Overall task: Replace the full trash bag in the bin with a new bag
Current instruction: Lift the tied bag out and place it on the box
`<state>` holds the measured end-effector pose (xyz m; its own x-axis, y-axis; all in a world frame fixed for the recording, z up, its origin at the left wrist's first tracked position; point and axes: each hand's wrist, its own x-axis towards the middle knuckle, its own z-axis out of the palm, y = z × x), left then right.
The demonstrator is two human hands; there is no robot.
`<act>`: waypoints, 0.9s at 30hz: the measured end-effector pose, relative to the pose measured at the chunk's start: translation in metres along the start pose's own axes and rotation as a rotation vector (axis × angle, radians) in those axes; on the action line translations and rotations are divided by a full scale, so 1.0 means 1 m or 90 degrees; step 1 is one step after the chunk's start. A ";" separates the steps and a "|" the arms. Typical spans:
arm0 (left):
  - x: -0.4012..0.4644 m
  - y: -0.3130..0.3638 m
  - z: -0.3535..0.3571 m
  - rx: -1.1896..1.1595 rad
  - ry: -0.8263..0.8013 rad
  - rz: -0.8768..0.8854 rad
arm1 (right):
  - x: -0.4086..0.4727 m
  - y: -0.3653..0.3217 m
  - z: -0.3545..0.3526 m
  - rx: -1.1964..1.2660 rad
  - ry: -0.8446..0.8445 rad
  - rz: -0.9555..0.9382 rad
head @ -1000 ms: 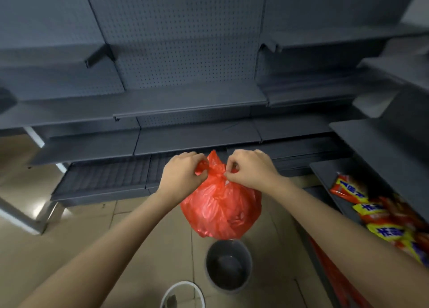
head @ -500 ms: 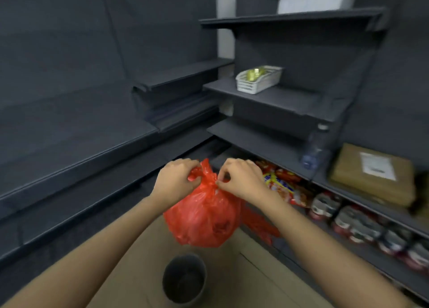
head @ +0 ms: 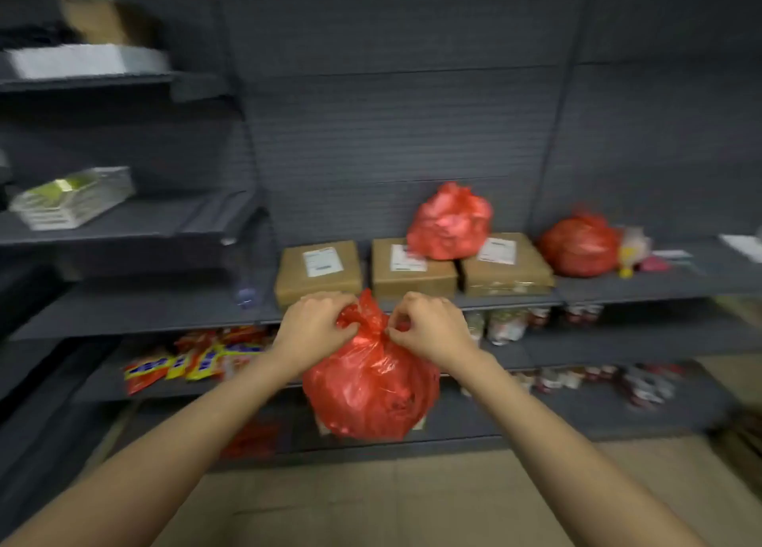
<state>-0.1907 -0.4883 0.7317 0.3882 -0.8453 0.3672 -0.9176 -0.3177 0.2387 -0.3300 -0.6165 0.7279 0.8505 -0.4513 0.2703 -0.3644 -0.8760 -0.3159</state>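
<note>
Head view looks along two bare forearms to a full red trash bag (head: pixel 371 390) held up in the air in front of dark grey store shelving. The left hand (head: pixel 315 328) grips the gathered neck of the bag from the left, its fingers (head: pixel 325 301) curled tight round the bunched plastic. The right hand (head: pixel 429 326) pinches the neck from the other side, fingers bent in close with the plastic caught between them. A twisted peak of red plastic stands up between the two hands. The bag's round body hangs below the wrists, clear of the tiled floor (head: pixel 371 501).

Straight behind the hands, on the middle shelf (head: pixel 144 311), three brown parcels (head: pixel 317 272) with white labels sit side by side. A second tied red bag (head: pixel 451 220) rests on top of the two right-hand parcels, and a third red bag (head: pixel 579 243) sits on the same shelf further right, beside a small blurred toy-like thing (head: pixel 633 249). A clear plastic bottle (head: pixel 247 286) stands left of the parcels. On the shelf below, yellow and red snack packets (head: pixel 185 361) lie to the left, and small jars or cans (head: pixel 643 383) stand to the right, too blurred to read. Up on the left, a white basket (head: pixel 72 198) holds something greenish, and a white box (head: pixel 86 60) sits on the top shelf. The bin is not in view.
</note>
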 end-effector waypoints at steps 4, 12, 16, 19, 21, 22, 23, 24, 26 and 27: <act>0.060 0.114 0.063 -0.031 -0.009 0.123 | -0.057 0.118 -0.057 -0.047 0.035 0.097; 0.137 0.340 0.176 -0.074 -0.015 0.351 | -0.176 0.312 -0.144 -0.248 0.082 0.226; 0.167 0.440 0.224 -0.091 -0.049 0.457 | -0.230 0.391 -0.176 -0.278 0.098 0.336; 0.190 0.497 0.254 -0.113 -0.062 0.524 | -0.261 0.436 -0.191 -0.291 0.104 0.417; 0.211 0.540 0.278 -0.124 -0.085 0.574 | -0.279 0.473 -0.203 -0.309 0.115 0.465; 0.222 0.562 0.290 -0.130 -0.098 0.595 | -0.288 0.492 -0.209 -0.316 0.120 0.488; 0.234 0.585 0.301 -0.136 -0.108 0.615 | -0.296 0.511 -0.216 -0.324 0.122 0.508; 0.246 0.607 0.311 -0.143 -0.113 0.635 | -0.303 0.529 -0.222 -0.331 0.122 0.528; 0.269 0.648 0.332 -0.163 -0.122 0.682 | -0.314 0.562 -0.235 -0.329 0.131 0.569; 0.281 0.668 0.341 -0.171 -0.133 0.709 | -0.319 0.578 -0.242 -0.325 0.145 0.592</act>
<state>-0.7239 -1.0846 0.6880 -0.6654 -0.6622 0.3446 -0.6854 0.7249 0.0695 -0.9036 -1.0202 0.6791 0.0887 -0.9497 0.3003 -0.9894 -0.1187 -0.0831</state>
